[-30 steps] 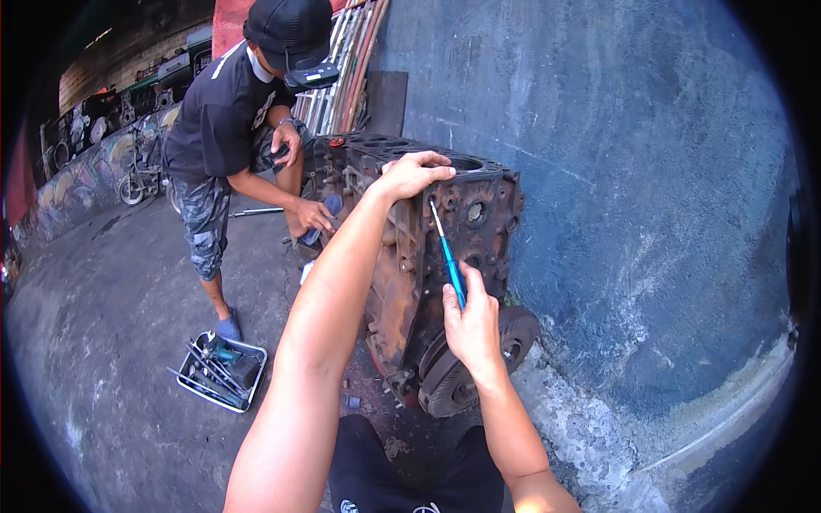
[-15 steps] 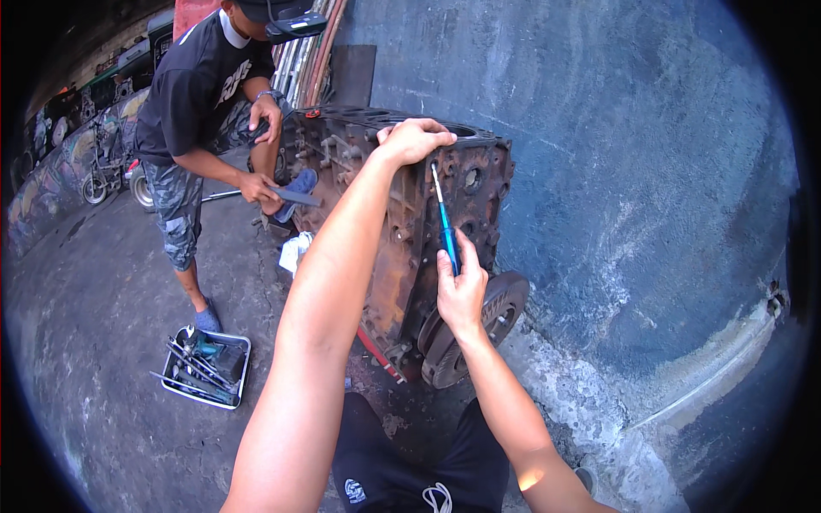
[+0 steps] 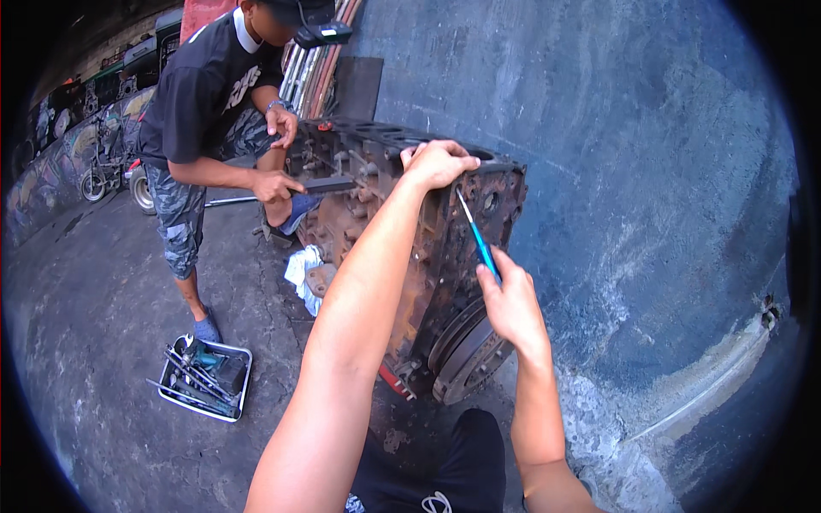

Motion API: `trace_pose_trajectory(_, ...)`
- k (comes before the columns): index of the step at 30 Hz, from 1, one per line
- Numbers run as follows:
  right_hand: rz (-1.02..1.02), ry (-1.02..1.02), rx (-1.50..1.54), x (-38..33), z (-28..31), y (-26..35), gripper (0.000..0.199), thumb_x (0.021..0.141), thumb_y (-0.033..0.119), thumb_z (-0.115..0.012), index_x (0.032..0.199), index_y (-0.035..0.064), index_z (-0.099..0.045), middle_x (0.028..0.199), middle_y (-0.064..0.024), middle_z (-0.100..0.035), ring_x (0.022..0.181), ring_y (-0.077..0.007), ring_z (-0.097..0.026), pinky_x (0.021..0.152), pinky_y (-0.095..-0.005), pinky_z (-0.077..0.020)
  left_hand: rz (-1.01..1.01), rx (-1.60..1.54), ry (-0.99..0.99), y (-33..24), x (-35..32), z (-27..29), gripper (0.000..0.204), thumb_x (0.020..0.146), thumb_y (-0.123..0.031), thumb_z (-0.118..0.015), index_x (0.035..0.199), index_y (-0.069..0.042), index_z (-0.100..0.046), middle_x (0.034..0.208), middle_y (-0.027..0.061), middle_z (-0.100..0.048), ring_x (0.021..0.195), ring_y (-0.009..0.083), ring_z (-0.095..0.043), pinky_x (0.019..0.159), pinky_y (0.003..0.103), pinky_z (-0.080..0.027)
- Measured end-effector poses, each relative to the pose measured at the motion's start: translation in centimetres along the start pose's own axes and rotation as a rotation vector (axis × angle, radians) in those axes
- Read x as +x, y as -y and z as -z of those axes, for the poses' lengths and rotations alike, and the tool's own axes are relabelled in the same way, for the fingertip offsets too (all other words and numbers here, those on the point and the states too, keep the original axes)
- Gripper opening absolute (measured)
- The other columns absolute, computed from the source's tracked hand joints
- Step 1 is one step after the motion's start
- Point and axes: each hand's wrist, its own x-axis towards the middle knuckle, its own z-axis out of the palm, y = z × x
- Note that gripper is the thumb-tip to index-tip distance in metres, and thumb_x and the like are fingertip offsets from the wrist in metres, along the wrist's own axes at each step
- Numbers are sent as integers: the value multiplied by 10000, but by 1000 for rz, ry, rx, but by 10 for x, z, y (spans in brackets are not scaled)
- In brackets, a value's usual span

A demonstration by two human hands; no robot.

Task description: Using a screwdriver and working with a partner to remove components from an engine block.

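Observation:
A rusty engine block (image 3: 398, 282) stands upright before me, with round bores along its top. My left hand (image 3: 440, 164) lies on the top edge at its near corner, thumb stretched out to the right, holding no tool. Lower and to the right, my right hand (image 3: 516, 303) is closed round a screwdriver (image 3: 481, 246) with a blue handle and a slim metal shaft. The shaft slants up and left, its tip at the block's near face just below the top corner; whether it touches cannot be made out. A large round pulley (image 3: 475, 350) sits low on that face.
At left, another person (image 3: 205, 111) bends over the block, a flat dark bar (image 3: 329, 184) in one hand. A tray (image 3: 245, 376) of tools lies on the floor. White cloth (image 3: 299, 269) hangs beside the block's left side. A blue wall (image 3: 616, 188) rises close on the right.
The view has shifted, so the block appears farther right and lower. My screwdriver slants more, its tip still near the corner. The other person's bar has come up and closer to the block.

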Motion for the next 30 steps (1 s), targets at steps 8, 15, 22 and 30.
trace_pose_trajectory(8,-201,-165,479,-3,-55,-30,398,977,210,-585,1280,-48,-582,689,-49,-616,597,-128,-574,570,-312,-466,0,-34,-17,0,7,-6,518,776,-574,-718,1107,-178,-755,1151,56,-723,1177,213,-607,1132,425,-216)
trace_pose_trajectory(15,-129,-300,697,-7,-116,-33,448,1006,235,-577,1351,-46,-522,682,-30,-575,571,-112,-513,535,-320,-429,-6,-66,8,9,11,-1,490,765,-601,-696,1085,-235,-765,1133,35,-727,1187,201,-598,1112,431,-200)
trace_pose_trajectory(22,-180,-208,535,-18,-113,-20,475,1007,227,-576,1393,-36,-488,873,-110,-654,792,-166,-605,748,-326,-505,24,-56,48,7,6,1,519,810,-540,-717,1181,-177,-726,1208,82,-691,1213,227,-577,1095,351,-336)
trace_pose_trajectory(30,-72,92,322,9,-12,-25,353,970,193,-566,1241,-31,-584,932,-315,-660,986,-466,-643,805,-462,-506,27,-33,16,-5,0,6,521,811,-541,-710,1183,-176,-724,1185,71,-705,1190,218,-597,1090,354,-349)
